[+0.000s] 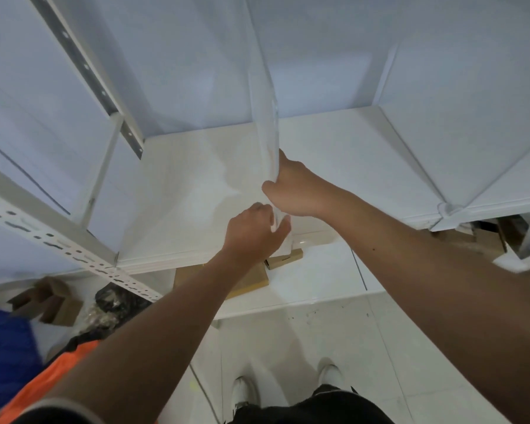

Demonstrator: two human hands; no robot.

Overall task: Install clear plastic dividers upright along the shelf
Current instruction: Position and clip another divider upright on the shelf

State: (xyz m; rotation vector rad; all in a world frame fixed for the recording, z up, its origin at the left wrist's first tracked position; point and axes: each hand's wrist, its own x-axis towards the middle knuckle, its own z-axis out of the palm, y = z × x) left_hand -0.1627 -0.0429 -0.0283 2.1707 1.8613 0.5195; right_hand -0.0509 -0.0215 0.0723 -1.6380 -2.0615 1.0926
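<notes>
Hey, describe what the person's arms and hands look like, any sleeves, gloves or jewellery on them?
Both arms are bare from elbow to fingertips. The left hand and right hand wear no gloves, and no rings, watch or wristband show. The only sleeve in view is at the left upper arm: a short orange sleeve with a grey hem. The right arm shows no sleeve within the frame.

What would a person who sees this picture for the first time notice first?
First, the two bare hands at the centre: the right hand and the left hand both close their grip on the front edge of a clear plastic divider standing upright on the white shelf. Next, the flat brown cardboard pieces on the lower shelf below the hands.
</notes>
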